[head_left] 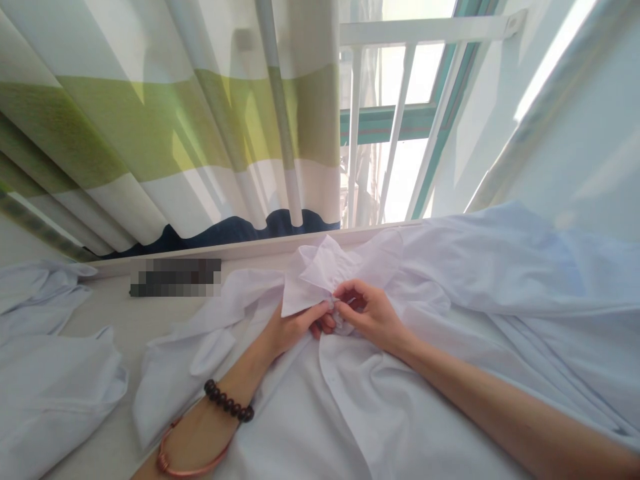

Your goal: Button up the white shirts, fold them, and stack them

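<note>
- Head view, nearest edge: the left forearm comes in from the bottom, wearing a dark round-bead bracelet [227, 402] and a thin copper-coloured bangle [165, 461]; the right forearm crosses in from the lower right corner.
- A white, thin cloth garment with a stitched strip down its front [330, 400] spreads under both arms, running past the bottom edge of the view.
- Left hand [303, 320]: thumb on top, fingers curled beneath, closed around the garment's gathered cloth.
- Right hand [367, 310]: thumb and forefinger narrowed to a pinch at the same gathers, the fingertips nearly meeting the left thumb.
- Room to move: on the left, a strip of the pale, flat worktop [115, 310] shows between the garment and a crumpled white cloth piece [55, 407]; on the right, white folds crowd the forearm.
- Towards the far left, a dark, oblong, pixelated object [175, 278] lies on the worktop, near its pale raised rim [265, 245].
- Beyond the rim hangs a white curtain with a broad green band [200, 120], beside a white barred railing [425, 30] and a teal window frame [395, 125], brightly lit.
</note>
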Motion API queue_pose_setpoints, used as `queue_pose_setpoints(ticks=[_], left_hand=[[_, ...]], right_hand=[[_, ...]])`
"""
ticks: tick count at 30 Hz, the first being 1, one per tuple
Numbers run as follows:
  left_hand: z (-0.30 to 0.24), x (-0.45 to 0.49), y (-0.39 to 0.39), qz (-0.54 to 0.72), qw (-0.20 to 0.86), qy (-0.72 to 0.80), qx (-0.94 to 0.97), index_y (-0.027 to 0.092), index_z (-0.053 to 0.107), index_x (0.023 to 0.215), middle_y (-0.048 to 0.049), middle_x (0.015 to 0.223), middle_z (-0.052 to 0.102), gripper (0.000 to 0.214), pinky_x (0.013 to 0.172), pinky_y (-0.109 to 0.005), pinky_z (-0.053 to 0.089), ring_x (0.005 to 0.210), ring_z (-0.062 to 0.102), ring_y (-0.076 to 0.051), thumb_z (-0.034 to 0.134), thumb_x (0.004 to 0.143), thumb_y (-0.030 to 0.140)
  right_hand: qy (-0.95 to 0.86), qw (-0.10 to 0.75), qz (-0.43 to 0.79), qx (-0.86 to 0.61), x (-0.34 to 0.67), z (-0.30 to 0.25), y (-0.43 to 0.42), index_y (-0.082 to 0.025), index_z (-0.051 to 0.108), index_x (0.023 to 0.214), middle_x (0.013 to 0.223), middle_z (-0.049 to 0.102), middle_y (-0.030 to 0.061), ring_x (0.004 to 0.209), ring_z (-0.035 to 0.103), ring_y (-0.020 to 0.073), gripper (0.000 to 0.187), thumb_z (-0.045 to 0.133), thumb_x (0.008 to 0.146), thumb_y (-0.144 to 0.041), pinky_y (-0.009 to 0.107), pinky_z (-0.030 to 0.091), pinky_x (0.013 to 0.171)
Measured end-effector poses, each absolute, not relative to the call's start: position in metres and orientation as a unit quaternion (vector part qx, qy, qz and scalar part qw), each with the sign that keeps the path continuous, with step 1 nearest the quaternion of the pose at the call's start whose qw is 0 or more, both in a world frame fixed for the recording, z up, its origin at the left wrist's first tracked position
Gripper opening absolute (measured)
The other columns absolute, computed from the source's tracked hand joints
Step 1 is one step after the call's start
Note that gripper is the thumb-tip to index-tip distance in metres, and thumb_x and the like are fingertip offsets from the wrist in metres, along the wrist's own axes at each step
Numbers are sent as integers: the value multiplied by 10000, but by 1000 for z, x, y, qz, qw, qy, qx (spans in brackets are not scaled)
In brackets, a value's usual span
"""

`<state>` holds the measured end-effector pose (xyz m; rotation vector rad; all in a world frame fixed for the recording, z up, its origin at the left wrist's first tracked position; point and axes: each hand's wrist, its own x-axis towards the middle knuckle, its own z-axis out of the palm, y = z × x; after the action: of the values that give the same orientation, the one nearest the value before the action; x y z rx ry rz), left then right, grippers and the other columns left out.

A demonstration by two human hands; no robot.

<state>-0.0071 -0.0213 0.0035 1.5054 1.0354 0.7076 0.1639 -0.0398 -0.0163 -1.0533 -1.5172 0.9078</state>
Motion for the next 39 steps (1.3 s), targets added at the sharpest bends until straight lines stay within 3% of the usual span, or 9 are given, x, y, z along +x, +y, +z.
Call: queue_pose_setpoints(ticks=[11, 17, 22, 28, 31, 39], left_hand=[[1, -5, -17, 301, 531, 465, 641, 138, 644, 682, -4, 584, 632, 285, 512, -223, 474, 507, 569, -119, 549, 812, 374], [-1, -7, -17, 295, 528, 459, 651, 137, 634, 637, -1, 569, 621, 315, 526, -216, 470, 497, 555, -103, 538, 832, 365], [0, -8, -18, 297, 532, 444, 657, 138, 654, 715, 3, 602, 634, 288, 527, -213, 473, 525, 565, -106, 561, 828, 386], [0, -9, -17, 292, 532, 442, 660, 133, 635, 674, -8, 593, 637, 292, 521, -223, 471, 522, 564, -114, 575, 813, 382], [1, -10, -16, 275, 521, 441, 678, 138, 621, 634, -4, 571, 633, 273, 574, -220, 481, 536, 566, -109, 567, 810, 340], [6, -9, -16, 256, 509, 439, 695, 154, 599, 634, 23, 517, 588, 137, 524, -215, 442, 497, 544, -107, 549, 739, 226]], right_hand=[[-466, 518, 623, -357, 176, -12, -28, -170, 653, 843, 743, 655, -13, 642, 597, 100, 204, 747, 670, -223, 231, 495, 643], [-395, 496, 726, -265, 184, -8, -22, -169, 651, 813, 726, 637, -7, 676, 592, 113, 144, 670, 672, -142, 238, 481, 668], [-447, 471, 705, -285, 183, -8, -23, -181, 615, 802, 735, 640, -13, 698, 581, 120, 150, 669, 667, -142, 256, 454, 694], [-520, 476, 647, -291, 182, -12, -26, -187, 578, 817, 779, 642, -13, 745, 586, 125, 181, 717, 700, -184, 267, 440, 729], [-534, 484, 629, -292, 182, -14, -28, -190, 583, 820, 775, 634, -19, 735, 580, 118, 181, 729, 713, -201, 257, 440, 715], [-571, 475, 611, -273, 177, -17, -31, -189, 581, 811, 761, 643, 1, 744, 612, 146, 160, 720, 750, -238, 279, 450, 695]])
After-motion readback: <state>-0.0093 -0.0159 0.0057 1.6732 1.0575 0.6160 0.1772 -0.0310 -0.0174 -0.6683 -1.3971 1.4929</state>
